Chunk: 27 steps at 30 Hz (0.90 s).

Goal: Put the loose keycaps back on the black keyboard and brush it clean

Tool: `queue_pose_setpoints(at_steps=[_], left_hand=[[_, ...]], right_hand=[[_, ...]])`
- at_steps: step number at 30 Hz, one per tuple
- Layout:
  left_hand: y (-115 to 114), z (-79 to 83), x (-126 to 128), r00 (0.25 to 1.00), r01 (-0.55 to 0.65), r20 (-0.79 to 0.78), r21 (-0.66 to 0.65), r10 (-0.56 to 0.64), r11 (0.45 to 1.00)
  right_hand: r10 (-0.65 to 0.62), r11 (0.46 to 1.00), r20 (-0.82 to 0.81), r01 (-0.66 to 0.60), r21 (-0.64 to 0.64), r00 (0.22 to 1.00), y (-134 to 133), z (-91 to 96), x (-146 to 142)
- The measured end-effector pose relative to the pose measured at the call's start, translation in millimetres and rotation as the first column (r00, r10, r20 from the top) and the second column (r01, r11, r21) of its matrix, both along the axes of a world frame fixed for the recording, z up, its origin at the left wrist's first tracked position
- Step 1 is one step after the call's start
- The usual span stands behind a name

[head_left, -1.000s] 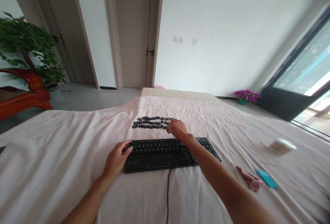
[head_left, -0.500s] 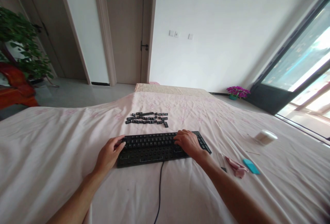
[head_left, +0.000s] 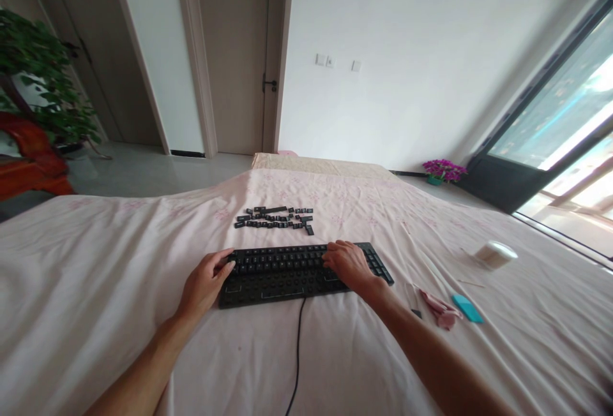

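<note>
A black keyboard (head_left: 282, 275) lies on the pink cloth, its cable running toward me. Keys fill its far rows, while bare switch posts show in the near rows. My left hand (head_left: 205, 282) grips the keyboard's left edge between thumb and fingers. Over the right part of the keys, my right hand (head_left: 347, 263) has its fingers bent and drawn together at the surface; whatever is between the fingertips is hidden. Beyond the keyboard, several loose black keycaps (head_left: 275, 218) lie in rough rows, a long one (head_left: 272, 210) among them.
To the right lie a pink cloth (head_left: 438, 309), a turquoise flat piece (head_left: 468, 309), a small dark piece (head_left: 416, 313) and a white round container (head_left: 497, 255). The pink bedspread (head_left: 119, 263) is wrinkled. The black cable (head_left: 297, 352) crosses the front.
The view has shifted very slightly. Both hands stay in nearly the same places on the keyboard, and the loose keycaps look the same.
</note>
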<state>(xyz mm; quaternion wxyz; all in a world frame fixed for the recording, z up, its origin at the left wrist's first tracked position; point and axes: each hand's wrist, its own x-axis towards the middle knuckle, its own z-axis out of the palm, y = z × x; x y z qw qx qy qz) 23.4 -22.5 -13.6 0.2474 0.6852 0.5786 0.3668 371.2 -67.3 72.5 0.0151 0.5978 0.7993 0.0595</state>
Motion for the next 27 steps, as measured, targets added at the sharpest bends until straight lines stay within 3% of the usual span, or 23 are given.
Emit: queue_pose_setpoints(at_steps=[6,12,18,27], left_hand=[[0.5,-0.9,-0.1,1.0,0.002,-0.006,-0.001,-0.002,1.0],[1.1,-1.9,0.3,1.0,0.008,0.012,0.003,-0.008,1.0],[1.6,-2.1,0.7,1.0,0.008,0.028,0.01,-0.009,1.0],[1.1,-0.2,0.3,1.0,-0.003,0.015,0.012,0.003,1.0]], right_hand=[[0.017,1.0,0.022,-0.016,-0.024,1.0,0.4,0.0,-0.5],[0.082,0.996,0.069,-0.084,0.022,0.994,-4.4,-9.5,-1.2],[0.057,0.994,0.162,-0.07,0.079,0.985,-13.1,-19.8,-6.1],[-0.036,0.999,-0.029,0.036,0.006,0.999,-5.4,-11.0,1.0]])
